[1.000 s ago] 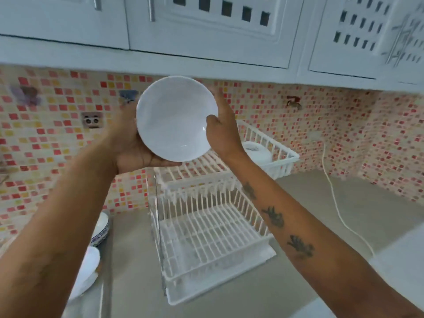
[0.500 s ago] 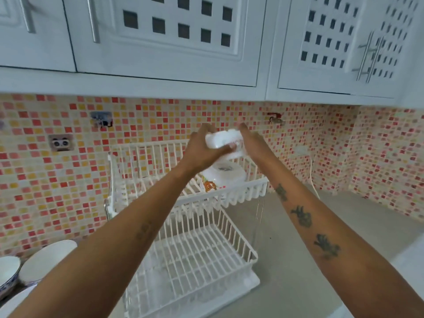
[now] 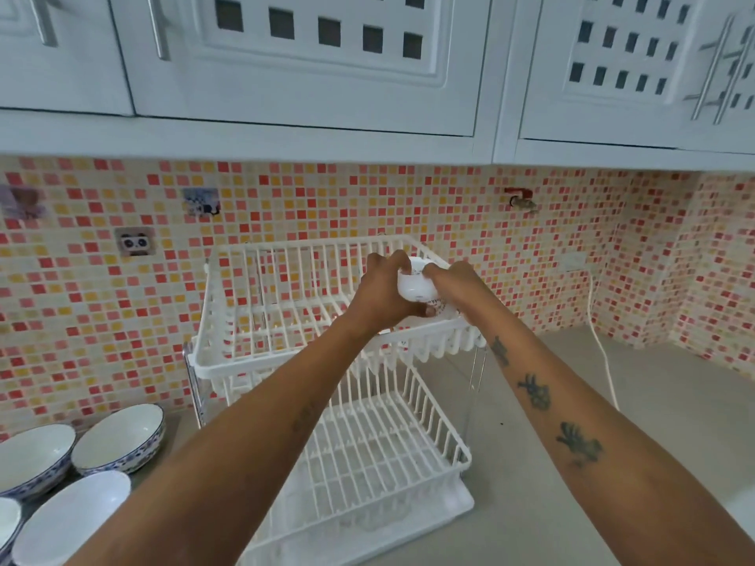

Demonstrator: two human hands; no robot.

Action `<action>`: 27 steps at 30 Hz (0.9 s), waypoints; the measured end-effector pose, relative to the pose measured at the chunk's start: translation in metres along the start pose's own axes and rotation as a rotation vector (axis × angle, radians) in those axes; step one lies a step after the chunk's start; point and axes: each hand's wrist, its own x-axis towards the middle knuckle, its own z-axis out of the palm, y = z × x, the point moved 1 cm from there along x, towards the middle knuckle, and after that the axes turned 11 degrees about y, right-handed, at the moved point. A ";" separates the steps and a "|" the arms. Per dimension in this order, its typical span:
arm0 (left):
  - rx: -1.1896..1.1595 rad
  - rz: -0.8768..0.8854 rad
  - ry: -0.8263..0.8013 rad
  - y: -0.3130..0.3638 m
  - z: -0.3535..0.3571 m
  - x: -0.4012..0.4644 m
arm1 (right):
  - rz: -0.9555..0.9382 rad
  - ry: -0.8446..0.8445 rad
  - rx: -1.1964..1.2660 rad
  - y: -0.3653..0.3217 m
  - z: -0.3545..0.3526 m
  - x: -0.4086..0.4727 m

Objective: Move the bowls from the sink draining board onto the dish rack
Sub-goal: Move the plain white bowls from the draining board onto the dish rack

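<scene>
While the left hand (image 3: pixel 382 290) and right hand (image 3: pixel 457 283) clasp a white bowl (image 3: pixel 417 285) from either side, fingers curled over its rim, it sits tilted at the right end of the dish rack's (image 3: pixel 261 320) upper tier, over another dish. Four more bowls (image 3: pixel 118 437) wait on the counter (image 3: pixel 531 463) at lower left.

Mosaic-tiled wall (image 3: pixel 367 198), white cabinets (image 3: pixel 302 55)
</scene>
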 end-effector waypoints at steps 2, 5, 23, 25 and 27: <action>0.010 -0.011 -0.022 -0.001 0.002 -0.001 | 0.000 -0.021 -0.017 0.001 0.000 0.001; 0.032 -0.035 -0.062 -0.001 0.004 -0.003 | -0.007 -0.029 -0.065 0.002 0.000 0.003; 0.140 0.067 -0.008 -0.002 -0.041 -0.025 | -0.265 0.347 -0.025 -0.003 0.017 -0.026; 0.098 0.105 0.081 0.000 -0.059 -0.032 | -0.379 0.371 0.091 -0.017 0.029 -0.047; 0.036 0.093 0.182 -0.002 -0.082 -0.039 | -0.447 0.328 0.224 -0.037 0.045 -0.070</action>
